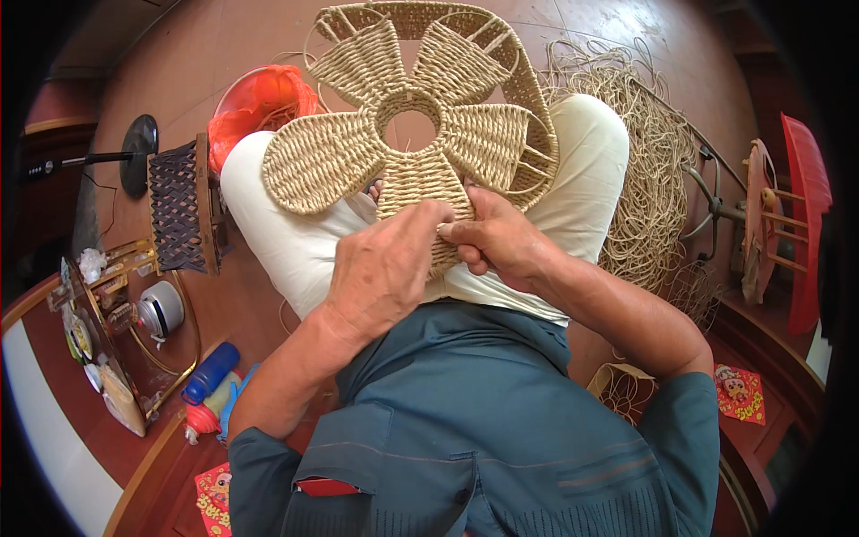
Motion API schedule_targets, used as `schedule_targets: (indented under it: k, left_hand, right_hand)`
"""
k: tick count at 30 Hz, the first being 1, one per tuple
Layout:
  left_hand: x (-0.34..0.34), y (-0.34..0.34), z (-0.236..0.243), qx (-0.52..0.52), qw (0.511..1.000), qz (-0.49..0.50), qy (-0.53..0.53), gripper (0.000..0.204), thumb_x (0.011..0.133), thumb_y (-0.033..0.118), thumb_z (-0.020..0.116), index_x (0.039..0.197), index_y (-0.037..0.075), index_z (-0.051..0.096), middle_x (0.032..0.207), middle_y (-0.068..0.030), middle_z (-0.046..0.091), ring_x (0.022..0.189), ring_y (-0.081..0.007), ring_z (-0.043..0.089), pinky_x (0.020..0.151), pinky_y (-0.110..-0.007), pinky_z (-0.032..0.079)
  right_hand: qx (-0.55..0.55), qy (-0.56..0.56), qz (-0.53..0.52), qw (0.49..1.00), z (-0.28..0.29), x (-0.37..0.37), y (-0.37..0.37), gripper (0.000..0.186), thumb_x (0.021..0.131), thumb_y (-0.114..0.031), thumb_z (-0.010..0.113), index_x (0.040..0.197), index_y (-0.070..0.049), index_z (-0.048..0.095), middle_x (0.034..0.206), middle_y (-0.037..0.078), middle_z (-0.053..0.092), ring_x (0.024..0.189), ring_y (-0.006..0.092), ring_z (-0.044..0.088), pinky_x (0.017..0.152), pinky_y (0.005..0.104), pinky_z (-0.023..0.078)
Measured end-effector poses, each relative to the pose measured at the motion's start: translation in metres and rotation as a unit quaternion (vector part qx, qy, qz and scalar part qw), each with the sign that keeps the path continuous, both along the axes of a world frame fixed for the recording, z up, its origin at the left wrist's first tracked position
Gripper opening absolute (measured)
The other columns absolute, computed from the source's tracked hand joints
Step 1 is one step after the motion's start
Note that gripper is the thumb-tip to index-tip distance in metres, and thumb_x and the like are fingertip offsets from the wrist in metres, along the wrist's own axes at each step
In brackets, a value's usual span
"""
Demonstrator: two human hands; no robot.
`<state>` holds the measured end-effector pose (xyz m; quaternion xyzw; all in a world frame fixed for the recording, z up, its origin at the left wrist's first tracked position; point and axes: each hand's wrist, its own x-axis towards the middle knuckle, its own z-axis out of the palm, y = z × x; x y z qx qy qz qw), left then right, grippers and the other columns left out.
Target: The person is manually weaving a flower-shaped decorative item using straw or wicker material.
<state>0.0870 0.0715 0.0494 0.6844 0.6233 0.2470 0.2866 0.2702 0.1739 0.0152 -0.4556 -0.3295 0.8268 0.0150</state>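
Flaring tan wvn 5-petal flower [412, 165]

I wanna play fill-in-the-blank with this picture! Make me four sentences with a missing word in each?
1. The woven flower has ____ petals.
2. The ring at its middle is ____ (round/square).
3. Counting from the teal shirt, the petal at the left hand and right hand is the ____ one (nearest/farthest).
4. The heap of cord lies on the person's ____ side.

Missing words: five; round; nearest; right.
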Motion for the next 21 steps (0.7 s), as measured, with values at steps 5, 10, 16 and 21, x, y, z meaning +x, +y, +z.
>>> schedule_targets:
  k: [5, 10, 16, 21]
  left_hand:
    - [-0.005, -0.013, 0.004, -0.003, 0.995, 0.083, -0.064, 0.029, 0.102, 0.001, 0.066, 0.128, 0.011, 0.062, 0.093, -0.0143, 0.076, 0.086, -0.0384, 0.075, 0.074, -0.049, 0.057]
    - [-0.005, -0.017, 0.0, 0.061, 0.99, 0.1, -0.08, 0.034, 0.102, -0.003, 0.069, 0.133, 0.009, 0.064, 0.1, -0.0155, 0.076, 0.087, -0.0348, 0.077, 0.075, -0.044, 0.058]
    - [-0.008, -0.014, -0.001, 0.063, 0.985, 0.113, -0.114, 0.04, 0.097, -0.006, 0.072, 0.133, 0.01, 0.063, 0.107, -0.013, 0.077, 0.093, -0.0378, 0.076, 0.077, -0.045, 0.058]
    - [-0.004, -0.02, -0.003, 0.005, 0.967, 0.177, -0.184, 0.031, 0.103, -0.001, 0.071, 0.132, 0.008, 0.065, 0.105, -0.0125, 0.077, 0.089, -0.0244, 0.076, 0.077, -0.036, 0.059]
  right_hand:
    - [0.166, -0.045, 0.128, 0.977, 0.03, 0.016, -0.008, 0.047, 0.106, -0.009, 0.068, 0.149, 0.004, 0.052, 0.111, 0.01, 0.07, 0.079, 0.0151, 0.073, 0.058, 0.0294, 0.057]
    - [0.658, -0.082, 0.154, 0.733, 0.042, 0.017, -0.019, 0.055, 0.097, -0.004, 0.073, 0.15, -0.006, 0.056, 0.126, 0.02, 0.067, 0.099, 0.0408, 0.073, 0.083, 0.0484, 0.062]
    - [0.657, 0.019, 0.12, 0.744, 0.018, -0.008, -0.005, 0.03, 0.098, -0.007, 0.078, 0.127, -0.007, 0.072, 0.113, 0.014, 0.071, 0.096, 0.0356, 0.074, 0.081, 0.045, 0.061]
    - [0.6, 0.029, 0.153, 0.784, 0.012, -0.008, -0.008, 0.015, 0.1, -0.011, 0.079, 0.114, -0.005, 0.076, 0.104, 0.011, 0.072, 0.091, 0.0295, 0.074, 0.079, 0.04, 0.06]
